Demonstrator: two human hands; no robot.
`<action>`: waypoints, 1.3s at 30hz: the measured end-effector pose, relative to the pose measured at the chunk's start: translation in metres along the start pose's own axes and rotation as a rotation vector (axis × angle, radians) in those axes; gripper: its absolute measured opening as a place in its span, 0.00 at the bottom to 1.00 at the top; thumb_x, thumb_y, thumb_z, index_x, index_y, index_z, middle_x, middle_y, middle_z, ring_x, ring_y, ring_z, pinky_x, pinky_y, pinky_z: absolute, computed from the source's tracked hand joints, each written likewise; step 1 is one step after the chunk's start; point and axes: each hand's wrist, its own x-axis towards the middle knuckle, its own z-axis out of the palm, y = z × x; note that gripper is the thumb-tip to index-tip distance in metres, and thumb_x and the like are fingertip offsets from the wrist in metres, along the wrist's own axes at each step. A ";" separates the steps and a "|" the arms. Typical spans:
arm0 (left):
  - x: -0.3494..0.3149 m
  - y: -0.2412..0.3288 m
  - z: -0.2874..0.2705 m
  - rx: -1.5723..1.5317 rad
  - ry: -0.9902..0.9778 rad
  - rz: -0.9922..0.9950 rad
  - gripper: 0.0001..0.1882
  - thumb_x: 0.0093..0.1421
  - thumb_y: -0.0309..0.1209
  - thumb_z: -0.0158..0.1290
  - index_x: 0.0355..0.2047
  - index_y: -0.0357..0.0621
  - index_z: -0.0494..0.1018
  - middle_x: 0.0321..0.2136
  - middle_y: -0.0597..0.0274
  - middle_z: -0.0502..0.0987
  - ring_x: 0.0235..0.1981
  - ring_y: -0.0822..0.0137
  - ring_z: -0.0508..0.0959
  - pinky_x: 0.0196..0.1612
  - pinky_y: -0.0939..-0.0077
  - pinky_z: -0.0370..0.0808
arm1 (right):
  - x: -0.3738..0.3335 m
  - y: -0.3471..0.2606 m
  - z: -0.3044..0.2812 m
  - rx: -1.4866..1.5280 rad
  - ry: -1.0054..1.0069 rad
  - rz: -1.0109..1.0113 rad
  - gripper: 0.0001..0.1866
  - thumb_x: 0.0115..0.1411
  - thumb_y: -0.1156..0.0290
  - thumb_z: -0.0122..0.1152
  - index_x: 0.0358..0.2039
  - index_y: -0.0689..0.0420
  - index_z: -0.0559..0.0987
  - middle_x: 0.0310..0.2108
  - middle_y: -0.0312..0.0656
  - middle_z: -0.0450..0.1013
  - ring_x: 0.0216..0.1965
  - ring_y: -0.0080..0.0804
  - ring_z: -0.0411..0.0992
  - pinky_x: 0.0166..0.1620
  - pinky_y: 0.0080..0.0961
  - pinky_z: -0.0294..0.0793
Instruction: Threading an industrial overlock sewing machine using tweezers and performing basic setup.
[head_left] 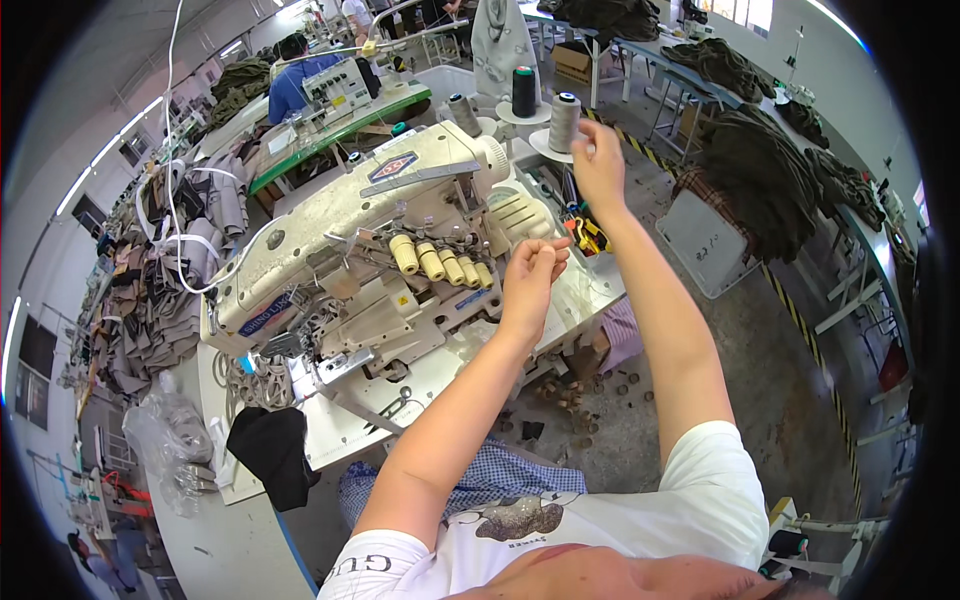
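A worker at a cream industrial sewing machine point(370, 230) reaches both arms up and forward over its table point(330, 430). The right hand point(598, 165), arm nearly straight, has its fingers closed lightly at the grey thread cone point(564, 120) on the stand behind the machine, beside a black cone point(523, 90). The left hand point(532, 275), elbow bent, pinches fingertips together just right of the machine's tension knobs point(440, 262), apparently on a strand too fine to see. Thread is weightless, limp and easily snapped; it is best taken between fingertips near its free end.
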 end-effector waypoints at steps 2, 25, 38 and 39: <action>-0.013 -0.001 -0.001 0.101 -0.035 0.088 0.05 0.69 0.30 0.46 0.38 0.42 0.67 0.41 0.60 0.77 0.40 0.73 0.75 0.49 0.77 0.72 | -0.048 -0.028 -0.020 0.239 -0.245 -0.026 0.13 0.61 0.71 0.56 0.46 0.60 0.77 0.41 0.46 0.76 0.41 0.39 0.75 0.46 0.30 0.73; -0.126 0.032 -0.028 0.728 -0.186 -0.011 0.04 0.62 0.26 0.58 0.35 0.39 0.78 0.32 0.67 0.74 0.33 0.77 0.74 0.38 0.84 0.71 | -0.190 -0.117 -0.153 0.129 -0.530 -0.414 0.06 0.50 0.75 0.68 0.30 0.56 0.80 0.22 0.39 0.66 0.27 0.39 0.66 0.32 0.32 0.66; -0.199 0.037 -0.067 0.662 -0.256 0.164 0.04 0.54 0.23 0.60 0.31 0.38 0.77 0.34 0.61 0.75 0.37 0.68 0.77 0.40 0.76 0.74 | -0.252 -0.197 -0.178 0.060 -0.505 -0.290 0.06 0.51 0.81 0.64 0.31 0.62 0.77 0.30 0.43 0.69 0.33 0.41 0.69 0.35 0.31 0.69; -0.203 0.039 -0.068 0.684 -0.262 0.194 0.05 0.54 0.23 0.60 0.31 0.38 0.77 0.35 0.61 0.75 0.37 0.67 0.77 0.41 0.75 0.74 | -0.259 -0.204 -0.178 0.058 -0.489 -0.306 0.06 0.51 0.81 0.64 0.31 0.62 0.77 0.30 0.43 0.69 0.33 0.41 0.69 0.35 0.31 0.69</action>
